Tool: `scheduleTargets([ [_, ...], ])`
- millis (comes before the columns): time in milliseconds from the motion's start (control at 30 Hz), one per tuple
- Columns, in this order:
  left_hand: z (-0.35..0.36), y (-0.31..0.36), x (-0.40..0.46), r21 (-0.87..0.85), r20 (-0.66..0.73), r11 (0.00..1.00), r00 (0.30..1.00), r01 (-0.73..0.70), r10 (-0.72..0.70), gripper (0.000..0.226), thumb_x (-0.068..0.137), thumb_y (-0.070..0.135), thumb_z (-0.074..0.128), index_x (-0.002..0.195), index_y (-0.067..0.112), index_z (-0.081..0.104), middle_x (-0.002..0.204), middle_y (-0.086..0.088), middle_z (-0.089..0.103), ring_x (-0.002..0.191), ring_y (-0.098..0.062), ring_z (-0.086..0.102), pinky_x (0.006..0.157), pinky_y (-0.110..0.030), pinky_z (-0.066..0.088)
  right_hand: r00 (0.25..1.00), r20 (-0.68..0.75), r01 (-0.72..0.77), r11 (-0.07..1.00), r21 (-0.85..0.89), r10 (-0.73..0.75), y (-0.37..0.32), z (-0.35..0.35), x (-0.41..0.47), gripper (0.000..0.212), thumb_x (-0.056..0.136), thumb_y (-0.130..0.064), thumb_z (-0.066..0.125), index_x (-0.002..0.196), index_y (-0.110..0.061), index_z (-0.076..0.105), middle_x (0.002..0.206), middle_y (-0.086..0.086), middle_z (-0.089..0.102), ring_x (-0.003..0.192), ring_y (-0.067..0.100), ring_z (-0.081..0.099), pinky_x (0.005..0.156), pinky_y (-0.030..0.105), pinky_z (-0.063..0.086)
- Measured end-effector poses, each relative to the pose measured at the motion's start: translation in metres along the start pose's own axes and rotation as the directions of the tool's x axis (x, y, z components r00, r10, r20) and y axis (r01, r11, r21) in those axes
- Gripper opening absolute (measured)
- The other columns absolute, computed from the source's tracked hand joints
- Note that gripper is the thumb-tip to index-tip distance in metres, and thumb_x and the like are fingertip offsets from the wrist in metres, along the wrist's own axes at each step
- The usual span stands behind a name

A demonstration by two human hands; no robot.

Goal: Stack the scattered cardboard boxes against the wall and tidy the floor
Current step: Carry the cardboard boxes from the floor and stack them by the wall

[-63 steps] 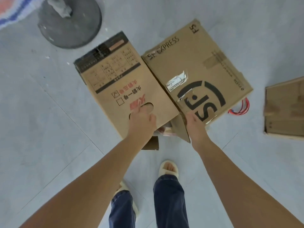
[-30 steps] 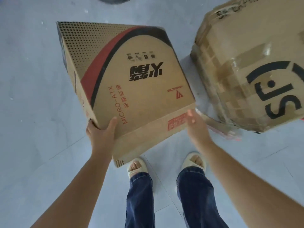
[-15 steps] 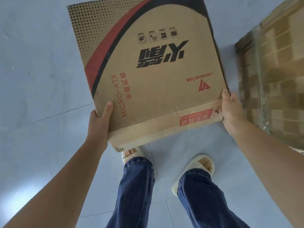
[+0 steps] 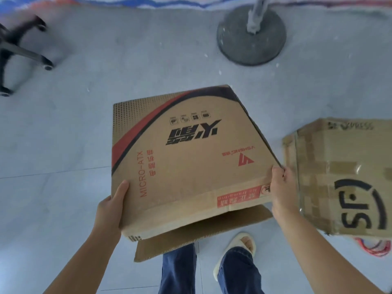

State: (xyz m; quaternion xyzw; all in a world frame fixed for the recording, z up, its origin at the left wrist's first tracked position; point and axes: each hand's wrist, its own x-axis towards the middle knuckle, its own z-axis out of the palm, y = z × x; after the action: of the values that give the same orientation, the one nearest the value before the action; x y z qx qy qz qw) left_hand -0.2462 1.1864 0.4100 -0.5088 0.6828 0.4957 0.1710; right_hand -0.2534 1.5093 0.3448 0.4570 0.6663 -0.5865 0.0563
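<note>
Two hands pinching MICRO-ATX box (image 4: 186, 158), left grip (image 4: 110, 211), right grip (image 4: 283, 192), seemingly lifted

Grey floor (image 4: 63, 134) — taped box (image 4: 343, 177), stand base (image 4: 251, 42)

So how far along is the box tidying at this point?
Nothing looks stacked yet; no wall stack is in view. In hand: the MICRO-ATX box, gripped by the left hand and right hand at its near corners, a bottom flap hanging open. Left: the taped SF box on the floor, with red cord beside it.
</note>
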Motion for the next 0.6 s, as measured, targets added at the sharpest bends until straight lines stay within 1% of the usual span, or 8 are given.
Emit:
scheduleTargets([
  [67, -0.033, 0.015, -0.031, -0.054, -0.034, 0.998, 0.999, -0.022, 0.020, 0.037, 0.090, 0.047, 0.055, 0.081, 0.012, 0.059, 0.083, -0.008, 0.064, 0.075, -0.026, 0.058, 0.071, -0.039, 0.046, 0.997, 0.055, 0.058, 0.998, 0.009, -0.058, -0.040, 0.000, -0.030, 0.024, 0.100, -0.030, 0.039, 0.116, -0.020, 0.054, 0.098, -0.002, 0.066, 0.086, 0.013, 0.064, 0.065, 0.028, 0.048],
  [167, -0.083, 0.035, -0.079, -0.157, -0.085, 0.986, 0.995, -0.059, 0.046, 0.037, 0.089, 0.048, 0.055, 0.083, 0.012, 0.059, 0.085, -0.008, 0.064, 0.077, -0.027, 0.058, 0.069, -0.038, 0.045, 0.977, 0.139, 0.163, 0.987, -0.012, -0.160, -0.102, 0.002, -0.078, 0.019, 0.100, -0.031, 0.036, 0.113, -0.027, 0.050, 0.097, -0.009, 0.061, 0.085, 0.006, 0.058, 0.064, 0.024, 0.043],
  [267, -0.136, 0.042, -0.130, -0.276, -0.151, 0.954, 0.986, -0.115, 0.075, 0.034, 0.090, 0.046, 0.055, 0.083, 0.013, 0.059, 0.085, -0.006, 0.063, 0.076, -0.025, 0.059, 0.067, -0.037, 0.045, 0.931, 0.247, 0.294, 0.954, -0.065, -0.270, -0.162, 0.004, -0.134, 0.020, 0.101, -0.034, 0.035, 0.116, -0.027, 0.046, 0.101, -0.007, 0.057, 0.089, 0.009, 0.055, 0.068, 0.026, 0.041],
  [333, -0.173, 0.038, -0.165, -0.361, -0.204, 0.919, 0.975, -0.157, 0.086, 0.035, 0.090, 0.044, 0.057, 0.090, 0.010, 0.061, 0.086, -0.006, 0.064, 0.076, -0.024, 0.060, 0.063, -0.034, 0.045, 0.879, 0.331, 0.388, 0.918, -0.082, -0.343, -0.195, 0.006, -0.174, 0.023, 0.101, -0.033, 0.034, 0.118, -0.024, 0.047, 0.104, -0.002, 0.056, 0.090, 0.013, 0.054, 0.068, 0.028, 0.040],
  [400, -0.210, 0.026, -0.195, -0.431, -0.268, 0.886, 0.962, -0.173, 0.058, 0.040, 0.088, 0.046, 0.059, 0.100, 0.008, 0.061, 0.089, -0.006, 0.066, 0.079, -0.024, 0.062, 0.067, -0.035, 0.047, 0.818, 0.420, 0.462, 0.884, -0.075, -0.392, -0.215, 0.008, -0.214, 0.023, 0.101, -0.033, 0.034, 0.117, -0.024, 0.048, 0.108, 0.000, 0.057, 0.096, 0.018, 0.055, 0.074, 0.032, 0.042],
  [467, -0.244, 0.006, -0.220, -0.497, -0.309, 0.849, 0.951, -0.181, 0.022, 0.045, 0.086, 0.048, 0.060, 0.105, 0.007, 0.062, 0.095, -0.008, 0.068, 0.085, -0.027, 0.064, 0.072, -0.037, 0.049, 0.755, 0.503, 0.513, 0.856, -0.056, -0.420, -0.226, 0.011, -0.250, 0.022, 0.101, -0.032, 0.035, 0.118, -0.025, 0.048, 0.109, 0.000, 0.058, 0.096, 0.016, 0.056, 0.077, 0.032, 0.042],
  [533, -0.275, -0.014, -0.241, -0.554, -0.343, 0.807, 0.939, -0.205, 0.003, 0.046, 0.086, 0.047, 0.061, 0.107, 0.006, 0.063, 0.096, -0.009, 0.069, 0.087, -0.028, 0.064, 0.072, -0.038, 0.049, 0.701, 0.570, 0.544, 0.838, -0.038, -0.430, -0.229, 0.019, -0.281, 0.022, 0.101, -0.032, 0.037, 0.119, -0.025, 0.047, 0.111, 0.000, 0.058, 0.097, 0.014, 0.057, 0.080, 0.033, 0.045],
  [600, -0.304, -0.030, -0.260, -0.603, -0.379, 0.765, 0.925, -0.228, -0.022, 0.040, 0.087, 0.045, 0.061, 0.101, 0.008, 0.064, 0.092, -0.008, 0.068, 0.083, -0.026, 0.064, 0.068, -0.036, 0.049, 0.647, 0.633, 0.571, 0.820, -0.033, -0.425, -0.229, 0.034, -0.312, 0.026, 0.101, -0.032, 0.037, 0.123, -0.022, 0.046, 0.115, 0.003, 0.057, 0.101, 0.018, 0.056, 0.081, 0.034, 0.046],
])
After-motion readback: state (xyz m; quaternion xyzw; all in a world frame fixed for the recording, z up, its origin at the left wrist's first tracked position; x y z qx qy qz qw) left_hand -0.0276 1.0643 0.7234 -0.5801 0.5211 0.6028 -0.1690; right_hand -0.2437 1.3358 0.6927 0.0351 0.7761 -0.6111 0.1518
